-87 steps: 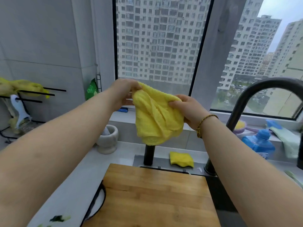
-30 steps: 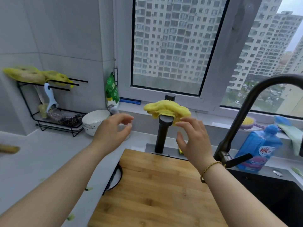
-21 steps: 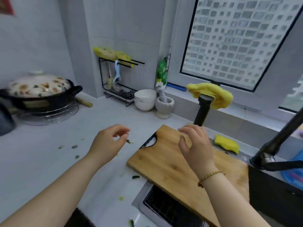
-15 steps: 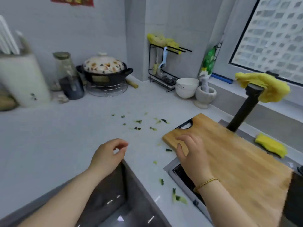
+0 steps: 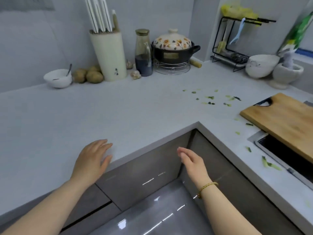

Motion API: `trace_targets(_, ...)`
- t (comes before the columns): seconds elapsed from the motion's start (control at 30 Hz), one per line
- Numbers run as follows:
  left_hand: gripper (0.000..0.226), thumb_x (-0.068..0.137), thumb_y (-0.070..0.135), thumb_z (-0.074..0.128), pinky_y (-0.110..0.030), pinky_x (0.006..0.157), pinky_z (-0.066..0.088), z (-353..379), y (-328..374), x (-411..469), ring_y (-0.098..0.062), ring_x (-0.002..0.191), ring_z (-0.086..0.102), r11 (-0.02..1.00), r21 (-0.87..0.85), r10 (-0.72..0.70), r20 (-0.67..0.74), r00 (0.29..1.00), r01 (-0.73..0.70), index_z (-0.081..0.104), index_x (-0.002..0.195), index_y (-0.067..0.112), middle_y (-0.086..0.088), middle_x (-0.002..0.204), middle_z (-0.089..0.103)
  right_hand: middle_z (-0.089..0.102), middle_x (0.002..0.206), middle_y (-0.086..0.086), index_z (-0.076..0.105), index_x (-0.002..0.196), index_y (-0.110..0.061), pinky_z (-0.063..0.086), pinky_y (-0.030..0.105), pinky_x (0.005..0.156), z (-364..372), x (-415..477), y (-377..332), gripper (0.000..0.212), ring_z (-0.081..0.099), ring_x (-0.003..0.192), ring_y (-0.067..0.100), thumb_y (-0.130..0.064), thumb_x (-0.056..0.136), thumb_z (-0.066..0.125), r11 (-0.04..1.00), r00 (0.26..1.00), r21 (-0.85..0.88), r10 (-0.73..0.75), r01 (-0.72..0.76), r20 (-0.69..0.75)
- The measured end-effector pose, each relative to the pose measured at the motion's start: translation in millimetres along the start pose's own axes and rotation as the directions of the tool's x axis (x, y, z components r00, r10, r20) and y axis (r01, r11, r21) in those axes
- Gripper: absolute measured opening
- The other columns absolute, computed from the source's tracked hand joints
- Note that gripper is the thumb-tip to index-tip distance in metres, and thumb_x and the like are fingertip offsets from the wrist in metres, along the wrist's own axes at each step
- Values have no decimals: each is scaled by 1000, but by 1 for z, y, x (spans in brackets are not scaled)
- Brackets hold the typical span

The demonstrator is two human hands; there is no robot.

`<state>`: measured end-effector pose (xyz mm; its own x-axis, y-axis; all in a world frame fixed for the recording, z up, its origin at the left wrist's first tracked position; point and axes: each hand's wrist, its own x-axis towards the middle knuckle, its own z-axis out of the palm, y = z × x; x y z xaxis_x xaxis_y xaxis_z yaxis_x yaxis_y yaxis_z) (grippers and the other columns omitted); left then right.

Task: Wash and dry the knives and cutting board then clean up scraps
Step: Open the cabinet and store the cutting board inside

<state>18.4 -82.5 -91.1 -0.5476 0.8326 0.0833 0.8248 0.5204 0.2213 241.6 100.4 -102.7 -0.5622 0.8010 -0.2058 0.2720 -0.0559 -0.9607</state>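
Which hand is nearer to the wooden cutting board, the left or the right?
The right. The right hand hangs open before the cabinet fronts, left of the cutting board; the left hand is farther left, at the edge of the counter.

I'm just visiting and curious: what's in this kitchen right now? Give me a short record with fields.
Left hand: open, empty, over the counter edge
Right hand: open, empty, in front of the cabinet
Cutting board: flat on the counter, partly over a dark opening
Scraps: green bits scattered on the counter beside the board
Holder: cream, upright, white handles sticking out
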Motion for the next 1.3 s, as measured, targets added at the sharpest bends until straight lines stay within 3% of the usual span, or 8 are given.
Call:
trace_targets(0.03, 58, 80, 40, 34, -51, 87, 45, -2, -22, -3, -40, 102, 61, 1000, 8, 15, 26, 1000, -16, 67, 106, 0, -20, 113, 64, 55, 126, 9, 51, 122, -12, 39, 26, 96, 27, -3, 3, 27, 52, 114, 18, -13, 98, 39, 967, 991, 222, 132, -128, -2)
trace_targets(0.13, 78, 76, 56, 22, -42, 107, 27, -5, -53, -2, -35, 123, 48, 999, -3, 32, 102, 994, -32, 59, 122, 5, -15, 131, 54, 43, 138, 19, 35, 137, 0, 37, 33, 98, 87, -12, 13, 48, 44, 126, 31, -30, 101, 24, 645, 926, 694, 366, -320, 86)
trace_targets(0.23, 78, 81, 62, 21, -31, 105, 19, 2, -63, -4, -34, 119, 52, 990, 34, 135, 75, 988, -138, 62, 118, 7, -16, 128, 56, 40, 141, 21, 32, 138, 1, 36, 36, 99, 128, -17, 24, 62, 39, 130, 33, -44, 99, 18, 432, 891, 833, 428, -347, 149)
trace_targets(0.43, 90, 68, 63, 10, -35, 111, 19, 6, -66, -2, -26, 133, 36, 992, -5, 128, 35, 991, -127, 52, 130, 14, -7, 142, 43, 37, 143, 21, 29, 141, -4, 35, 38, 99, 178, -9, 38, 73, 37, 132, 33, -57, 94, 16, 265, 875, 904, 442, -336, 196)
trace_targets(0.87, 86, 68, 62, 15, -37, 108, 24, 11, -64, 0, -27, 130, 38, 993, 17, 116, 4, 993, -116, 55, 126, 13, -7, 138, 47, 35, 143, 22, 30, 139, 0, 37, 40, 97, 203, 2, 30, 67, 37, 131, 34, -50, 96, 23, 130, 902, 959, 391, -252, 184)
trace_targets(1.03, 83, 70, 60, 17, -39, 106, 26, 11, -65, 0, -29, 128, 41, 994, 21, 110, -2, 994, -110, 57, 123, 11, -9, 135, 49, 58, 109, 12, 41, 131, -8, 44, 38, 91, 206, 5, 25, 63, 56, 101, 26, -55, 94, 23, 141, 914, 945, 330, -296, 237)
trace_targets(1.2, 82, 71, 59, 18, -41, 105, 28, 10, -63, 1, -31, 125, 43, 993, 26, 112, -2, 994, -112, 59, 121, 9, -11, 133, 51, 58, 109, 13, 36, 137, -12, 44, 40, 92, 205, 4, 23, 64, 50, 112, 31, -57, 93, 23, 132, 911, 939, 318, -318, 264)
trace_targets(1.3, 81, 71, 59, 18, -41, 104, 29, 9, -63, 0, -31, 125, 44, 993, 25, 117, -5, 993, -117, 59, 121, 9, -12, 132, 52, 51, 125, 16, 32, 140, -13, 42, 41, 95, 206, 2, 21, 65, 47, 119, 32, -57, 93, 23, 141, 907, 937, 333, -319, 259)
